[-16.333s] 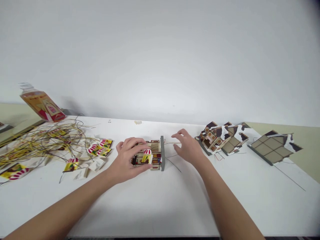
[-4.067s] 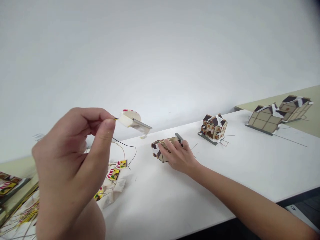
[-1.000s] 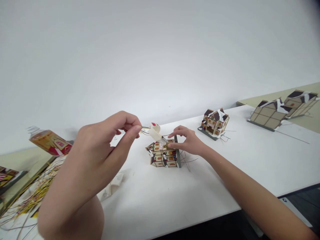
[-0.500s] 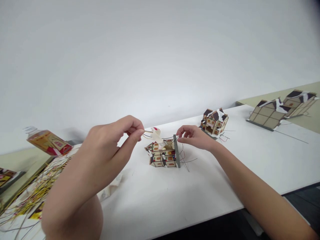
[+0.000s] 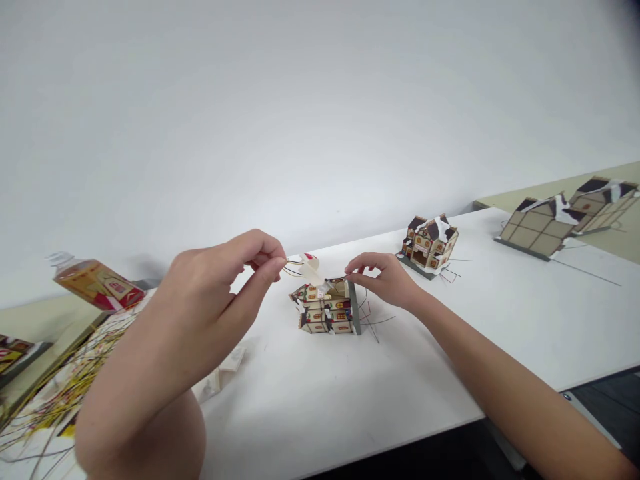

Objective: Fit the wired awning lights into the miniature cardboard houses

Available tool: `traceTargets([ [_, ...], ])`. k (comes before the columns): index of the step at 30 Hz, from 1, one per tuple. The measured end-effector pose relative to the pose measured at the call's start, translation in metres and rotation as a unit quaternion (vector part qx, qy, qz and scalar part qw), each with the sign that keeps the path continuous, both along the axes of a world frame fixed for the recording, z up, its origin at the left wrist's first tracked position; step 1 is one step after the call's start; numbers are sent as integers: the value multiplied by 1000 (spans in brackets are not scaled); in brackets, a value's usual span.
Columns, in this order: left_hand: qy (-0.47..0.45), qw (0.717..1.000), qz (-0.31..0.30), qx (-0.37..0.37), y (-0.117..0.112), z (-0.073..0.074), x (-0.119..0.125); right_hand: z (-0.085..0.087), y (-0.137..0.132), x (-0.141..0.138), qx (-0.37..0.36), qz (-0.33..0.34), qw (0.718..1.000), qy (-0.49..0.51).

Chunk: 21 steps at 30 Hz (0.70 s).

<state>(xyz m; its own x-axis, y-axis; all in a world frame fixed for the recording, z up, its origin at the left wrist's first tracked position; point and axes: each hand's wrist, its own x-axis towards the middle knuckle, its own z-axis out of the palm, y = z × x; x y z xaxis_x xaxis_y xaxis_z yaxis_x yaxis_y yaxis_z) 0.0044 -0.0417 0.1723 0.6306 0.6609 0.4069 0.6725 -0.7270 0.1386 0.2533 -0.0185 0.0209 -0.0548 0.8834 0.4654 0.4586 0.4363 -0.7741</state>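
A miniature house (image 5: 325, 310) with cream walls and red-trimmed windows lies on its side on the white table. Its grey base plate (image 5: 355, 313) stands on edge, facing right. Above and left of it, my left hand (image 5: 245, 267) pinches thin dark and yellow wires (image 5: 294, 267) between thumb and fingertips. A pale strip (image 5: 311, 272) covers part of the house's upper side. My right hand (image 5: 377, 277) is at the top edge of the base plate, thumb and forefinger closed together; a thin dark wire (image 5: 336, 279) seems to run into that pinch.
Another miniature house (image 5: 429, 243) stands upright behind to the right, and two more (image 5: 537, 227) are farther right. A heap of yellow and dark wires (image 5: 75, 380) lies at left near a tilted plastic bottle (image 5: 97, 280). Small white blocks (image 5: 231, 360) sit beside my left forearm.
My right hand has moved slightly left, its fingertips going from just right of the base plate to its top edge, and closed. My left hand has barely moved.
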Motion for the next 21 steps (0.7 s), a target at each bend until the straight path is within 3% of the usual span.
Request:
traceTargets([
  [11, 12, 1000, -1, 4, -2, 1, -1, 0, 0, 3, -25, 71, 995, -71],
  [15, 14, 1000, -2, 4, -1, 0, -1, 5, -2, 8, -46, 41, 996, -60],
  [18, 23, 1000, 8, 4, 0, 0, -2, 7, -1, 18, -96, -6, 993, -71],
  [21, 34, 999, 11, -4, 0, 0, -2, 4, 1, 26, -193, 16, 975, -105],
])
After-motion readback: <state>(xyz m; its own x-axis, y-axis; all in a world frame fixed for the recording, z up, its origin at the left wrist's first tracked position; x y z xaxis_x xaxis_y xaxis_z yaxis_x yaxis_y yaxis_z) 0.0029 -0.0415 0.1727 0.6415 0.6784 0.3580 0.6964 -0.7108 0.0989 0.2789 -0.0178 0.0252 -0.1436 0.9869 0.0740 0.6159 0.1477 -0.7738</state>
